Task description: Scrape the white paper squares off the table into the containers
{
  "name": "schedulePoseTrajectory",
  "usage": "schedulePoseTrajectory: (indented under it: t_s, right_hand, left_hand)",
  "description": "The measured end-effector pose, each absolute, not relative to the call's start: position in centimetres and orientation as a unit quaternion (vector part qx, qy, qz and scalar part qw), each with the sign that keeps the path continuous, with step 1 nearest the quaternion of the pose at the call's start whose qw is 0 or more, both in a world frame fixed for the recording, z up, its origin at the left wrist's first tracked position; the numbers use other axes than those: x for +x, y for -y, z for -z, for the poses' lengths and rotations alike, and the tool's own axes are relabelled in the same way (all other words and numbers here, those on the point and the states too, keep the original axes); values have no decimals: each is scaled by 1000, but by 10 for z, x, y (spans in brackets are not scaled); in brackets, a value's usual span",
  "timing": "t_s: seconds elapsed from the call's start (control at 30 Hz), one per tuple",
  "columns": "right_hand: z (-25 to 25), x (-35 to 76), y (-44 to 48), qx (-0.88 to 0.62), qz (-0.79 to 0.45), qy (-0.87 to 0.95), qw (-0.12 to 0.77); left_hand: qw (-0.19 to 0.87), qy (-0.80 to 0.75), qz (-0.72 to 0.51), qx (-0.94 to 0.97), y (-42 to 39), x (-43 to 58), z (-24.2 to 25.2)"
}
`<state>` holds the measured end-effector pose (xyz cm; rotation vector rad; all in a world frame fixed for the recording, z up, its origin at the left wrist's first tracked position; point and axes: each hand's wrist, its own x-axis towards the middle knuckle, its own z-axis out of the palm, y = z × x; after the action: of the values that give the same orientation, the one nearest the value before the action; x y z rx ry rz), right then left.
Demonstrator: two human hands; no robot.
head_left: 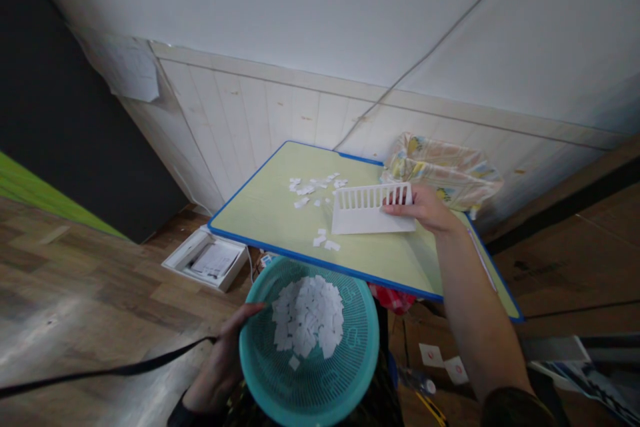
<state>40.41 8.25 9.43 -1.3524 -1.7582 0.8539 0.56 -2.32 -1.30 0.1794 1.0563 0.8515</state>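
Note:
My left hand [231,340] grips the rim of a teal plastic basket [367,347], its thumb hooked over the left edge. Inside lies a heap of small white paper pieces [309,315]. Over the table, my right hand [425,208] is closed on one end of a white slotted plastic panel [367,219], tilted with its row of slots along the top. Loose paper scraps [305,190] are scattered on the tabletop left of the panel. A few more scraps [325,241] sit closer to the front edge, just above the basket.
The pale yellow table [260,203] has a blue edge and stands against the wall. A patterned cloth bin [445,170] sits at its back right. On the floor at left is an open white box [207,259]. A black strap [115,371] runs to my left wrist.

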Motion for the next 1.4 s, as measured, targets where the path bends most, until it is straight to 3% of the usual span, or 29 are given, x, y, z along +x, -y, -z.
schedulePoseTrajectory:
  t_s: [0.33,0.6,0.8,1.4]
  right_hand:
    - [-71,369,26,-645,-164,662,344]
    - [-55,343,62,-620,-133,676,377]
    - [-51,336,65,-624,-87,653,420]
    - [-43,317,36,-603,-65,667,434]
  left_hand:
    - [767,-495,-403,70,19,10,10]
    - [759,-494,-417,80,18,10,11]
    - [752,-494,-428,85,16,9,13]
    - [769,-488,-404,85,11,6,10]
